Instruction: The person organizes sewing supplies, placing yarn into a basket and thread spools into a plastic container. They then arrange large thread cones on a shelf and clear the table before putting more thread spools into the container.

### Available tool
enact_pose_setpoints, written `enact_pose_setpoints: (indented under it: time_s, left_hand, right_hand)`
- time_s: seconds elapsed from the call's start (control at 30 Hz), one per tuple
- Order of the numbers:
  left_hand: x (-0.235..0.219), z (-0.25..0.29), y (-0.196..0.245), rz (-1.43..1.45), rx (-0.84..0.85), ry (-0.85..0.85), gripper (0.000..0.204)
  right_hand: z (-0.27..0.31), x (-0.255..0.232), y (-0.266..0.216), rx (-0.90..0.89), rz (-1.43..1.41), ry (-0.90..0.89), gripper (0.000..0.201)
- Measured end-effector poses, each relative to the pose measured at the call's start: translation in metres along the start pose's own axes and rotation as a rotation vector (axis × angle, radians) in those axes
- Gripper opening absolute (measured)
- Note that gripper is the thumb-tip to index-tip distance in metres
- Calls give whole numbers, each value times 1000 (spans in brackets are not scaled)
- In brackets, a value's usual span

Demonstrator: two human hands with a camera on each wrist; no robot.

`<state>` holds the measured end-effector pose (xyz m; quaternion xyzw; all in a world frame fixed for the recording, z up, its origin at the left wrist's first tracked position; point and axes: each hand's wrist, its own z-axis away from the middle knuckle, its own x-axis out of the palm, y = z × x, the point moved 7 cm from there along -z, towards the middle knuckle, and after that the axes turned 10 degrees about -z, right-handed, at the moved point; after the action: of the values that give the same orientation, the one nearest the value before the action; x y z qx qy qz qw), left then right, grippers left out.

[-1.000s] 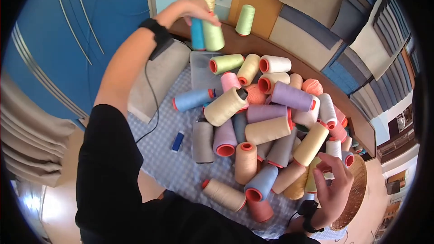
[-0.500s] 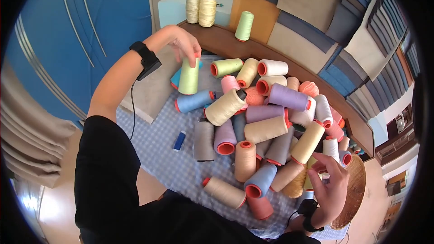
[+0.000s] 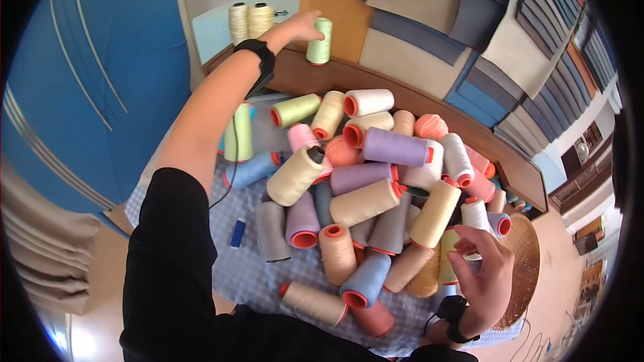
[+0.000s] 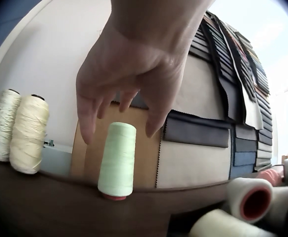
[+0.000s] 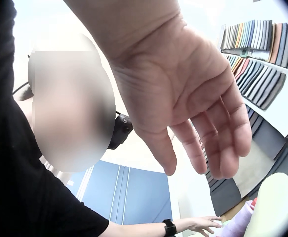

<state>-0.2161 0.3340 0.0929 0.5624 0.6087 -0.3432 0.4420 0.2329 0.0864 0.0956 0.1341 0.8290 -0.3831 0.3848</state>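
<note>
My left hand reaches to a pale green thread cone standing upright on the brown ledge. In the left wrist view the fingers hang spread over the cone's top, thumb on one side and fingers on the other, with gaps still showing. My right hand hovers at the near right of the pile, fingers loosely bent and holding nothing, beside a yellow-green cone. Another light green cone stands at the pile's left, partly behind my forearm, with a teal one behind it.
A heap of thread cones, including a purple one, covers the checked tablecloth. Two cream cones stand at the ledge's left. A wicker basket sits at the right. Fabric swatches hang behind; a small blue object lies in front.
My left hand carried a light green cone from the ledge down to the pile's left, released it, and moved back up to the other green cone. My right hand stays nearly still.
</note>
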Motion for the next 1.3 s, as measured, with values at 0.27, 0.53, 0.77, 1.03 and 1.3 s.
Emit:
enact_pose_setpoints:
  time_s: [0.27,0.53,0.77,1.03,1.3]
  left_hand:
    - [26,-14,2,3,-23,99,56]
    - [-32,54,64,230,-39,-293,53]
    - [-9,114,79,203,23,-744,62]
    - [9,118,50,281,-84,-767,71]
    - [20,145,22,79,-132,-927,89]
  right_hand:
    - [1,-11,3,26,-30,18,31]
    - [10,-14,1,-22,-65,39,32]
    - [16,-15,-1,12,-74,-1,34]
    - [11,-11,2,63,-60,-12,29]
    - [5,-3,15,51,-45,-27,29]
